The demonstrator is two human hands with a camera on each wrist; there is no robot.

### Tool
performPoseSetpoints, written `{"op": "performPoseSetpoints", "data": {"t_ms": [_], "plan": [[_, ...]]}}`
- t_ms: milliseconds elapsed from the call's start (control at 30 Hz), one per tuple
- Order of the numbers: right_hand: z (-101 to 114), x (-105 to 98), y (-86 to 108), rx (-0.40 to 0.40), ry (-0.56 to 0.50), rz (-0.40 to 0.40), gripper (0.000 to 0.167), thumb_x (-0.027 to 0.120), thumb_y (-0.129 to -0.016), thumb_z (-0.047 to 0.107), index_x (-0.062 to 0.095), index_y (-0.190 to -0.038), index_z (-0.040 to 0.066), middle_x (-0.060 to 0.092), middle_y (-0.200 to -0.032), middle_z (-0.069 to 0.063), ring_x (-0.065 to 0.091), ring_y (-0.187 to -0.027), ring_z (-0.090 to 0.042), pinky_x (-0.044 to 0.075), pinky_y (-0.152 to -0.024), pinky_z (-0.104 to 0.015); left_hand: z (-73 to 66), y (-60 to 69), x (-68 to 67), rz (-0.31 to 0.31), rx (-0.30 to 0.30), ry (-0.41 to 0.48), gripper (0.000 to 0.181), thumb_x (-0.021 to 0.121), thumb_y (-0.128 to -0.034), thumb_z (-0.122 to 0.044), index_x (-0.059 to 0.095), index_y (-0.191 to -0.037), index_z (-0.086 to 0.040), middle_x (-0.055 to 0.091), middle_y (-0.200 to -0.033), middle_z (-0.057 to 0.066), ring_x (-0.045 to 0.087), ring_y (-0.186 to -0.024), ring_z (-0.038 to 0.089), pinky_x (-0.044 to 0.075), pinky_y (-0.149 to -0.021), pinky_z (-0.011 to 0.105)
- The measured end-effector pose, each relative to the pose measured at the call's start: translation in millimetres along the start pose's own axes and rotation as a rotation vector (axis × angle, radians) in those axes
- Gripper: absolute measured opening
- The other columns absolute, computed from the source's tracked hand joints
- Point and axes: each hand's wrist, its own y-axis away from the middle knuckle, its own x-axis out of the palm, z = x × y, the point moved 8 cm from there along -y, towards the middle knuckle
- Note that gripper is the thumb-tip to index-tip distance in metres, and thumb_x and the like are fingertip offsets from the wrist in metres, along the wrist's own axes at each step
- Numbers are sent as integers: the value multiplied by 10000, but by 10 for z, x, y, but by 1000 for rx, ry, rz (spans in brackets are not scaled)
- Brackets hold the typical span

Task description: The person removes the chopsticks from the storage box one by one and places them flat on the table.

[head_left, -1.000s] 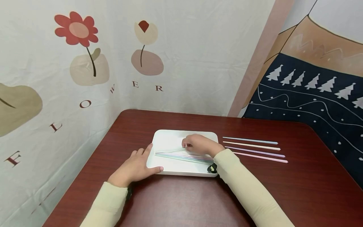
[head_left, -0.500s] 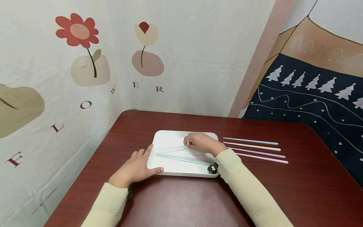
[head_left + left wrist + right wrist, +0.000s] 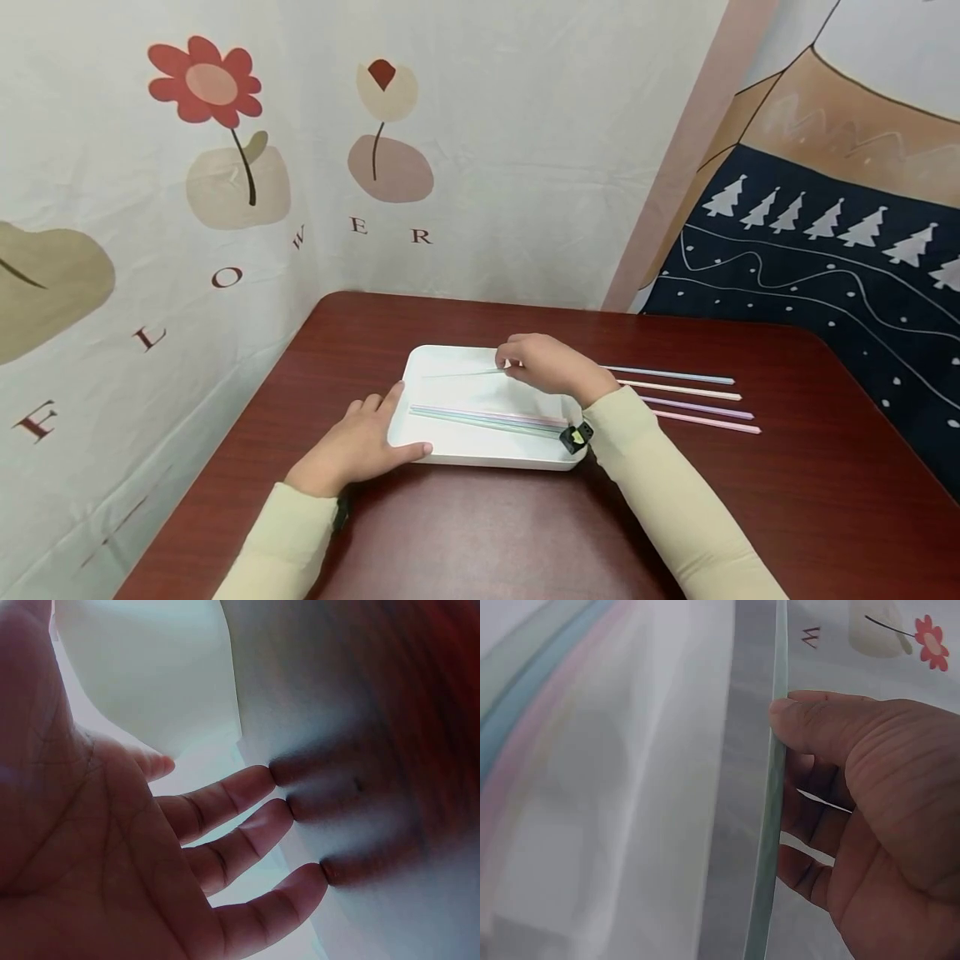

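Note:
In the head view my right hand (image 3: 553,367) is over the far part of a white tray (image 3: 487,451). It pinches a pale green chopstick (image 3: 771,817) between thumb and fingers, as the right wrist view shows. The chopstick's thin end points left across the tray. Several pastel chopsticks (image 3: 487,417) in pink, blue and green lie together in the tray, nearer the front. My left hand (image 3: 352,444) rests at the tray's left side with fingers spread, thumb on the front rim; its fingertips (image 3: 304,881) touch the table in the left wrist view.
Right of the tray, on the dark red table (image 3: 480,533), lie a blue chopstick (image 3: 675,374), a cream one, a purple one and a pink chopstick (image 3: 708,421), roughly parallel. A printed curtain (image 3: 510,167) hangs behind the table.
My right hand has moved away from the chopstick bundle, toward the back of the tray and slightly right, carrying the green chopstick. The left hand stays in place.

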Motion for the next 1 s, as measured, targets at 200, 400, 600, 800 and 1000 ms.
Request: {"op": "performPoseSetpoints", "data": {"t_ms": [200, 400, 600, 800, 1000], "plan": [[-86, -122, 118, 94, 19, 9, 129, 687, -941, 84, 725, -1045, 150, 630, -983, 55, 584, -848, -105, 499, -770, -280, -11, -8, -9, -15, 16, -3, 1117, 652, -782, -733, 239, -1571, -59, 515, -1292, 205, 452, -1146, 392, 451, -905, 494], [-181, -205, 293, 166, 25, 16, 183, 700, -932, 84, 736, -1088, 172, 646, -1016, 49, 606, -894, -116, 522, -816, -294, -15, -12, -14, -18, 22, 3, 1108, 658, -786, -723, 248, -1567, -52, 514, -1298, 208, 456, -1148, 401, 446, -913, 502], [-294, -272, 496, 203, 32, 0, 198, 707, -923, 78, 728, -1087, 187, 646, -1016, 41, 616, -899, -133, 533, -818, -315, -6, -6, -14, -7, 11, -1, 1112, 653, -790, -721, 243, -1564, -36, 494, -1338, 229, 441, -1189, 426, 437, -937, 515], [-417, -313, 725, 193, 53, -47, 180, 707, -912, 51, 721, -1041, 177, 636, -961, 44, 598, -835, -122, 530, -773, -308, 1, 1, -15, -9, 11, 1, 1110, 652, -793, -720, 244, -1563, -31, 488, -1349, 237, 437, -1201, 436, 433, -947, 520], [-557, -334, 985, 207, 36, -78, 150, 695, -917, 44, 727, -1004, 161, 610, -894, 70, 562, -779, -99, 518, -731, -306, 14, 6, -7, -1, 3, 2, 1129, 637, -788, -743, 248, -1559, -16, 466, -1382, 250, 423, -1225, 441, 428, -958, 528]]}}
